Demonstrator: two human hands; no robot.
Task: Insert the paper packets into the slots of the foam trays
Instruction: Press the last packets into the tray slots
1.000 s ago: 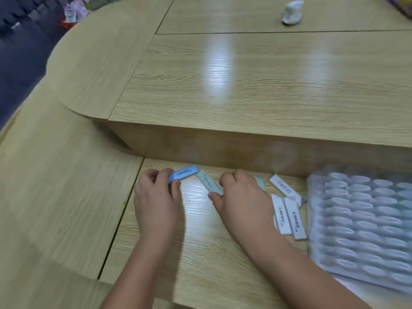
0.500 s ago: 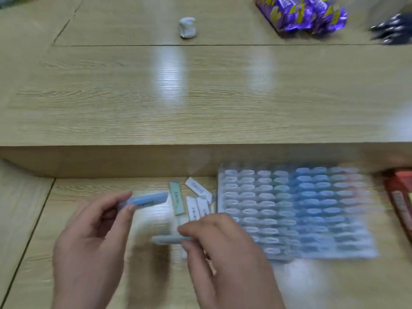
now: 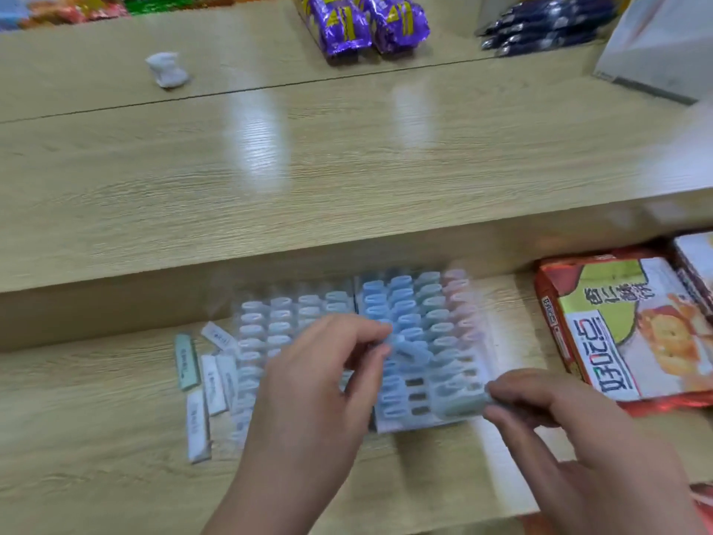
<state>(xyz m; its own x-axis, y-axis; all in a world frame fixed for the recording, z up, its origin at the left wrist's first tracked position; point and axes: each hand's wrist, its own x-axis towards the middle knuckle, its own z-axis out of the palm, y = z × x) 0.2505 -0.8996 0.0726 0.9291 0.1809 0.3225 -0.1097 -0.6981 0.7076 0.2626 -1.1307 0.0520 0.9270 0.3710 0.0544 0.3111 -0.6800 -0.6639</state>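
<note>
Two white foam trays lie side by side on the lower desk: a left tray with white packets in its slots, and a right tray with blue, green and pink packets in its slots. My left hand pinches a blue packet above the right tray. A pale green packet is pinched in my right hand at that tray's front right corner. Several loose white packets and one green packet lie left of the trays. The frame is blurred.
A raised wooden shelf runs behind the trays. On it sit a crumpled white tissue, purple snack packs, dark pens and a white box. A red biscuit box lies right of the trays.
Both hands picked up a packet each at the left and moved right over the trays. The view swung right, which brought the trays and the biscuit box into frame.
</note>
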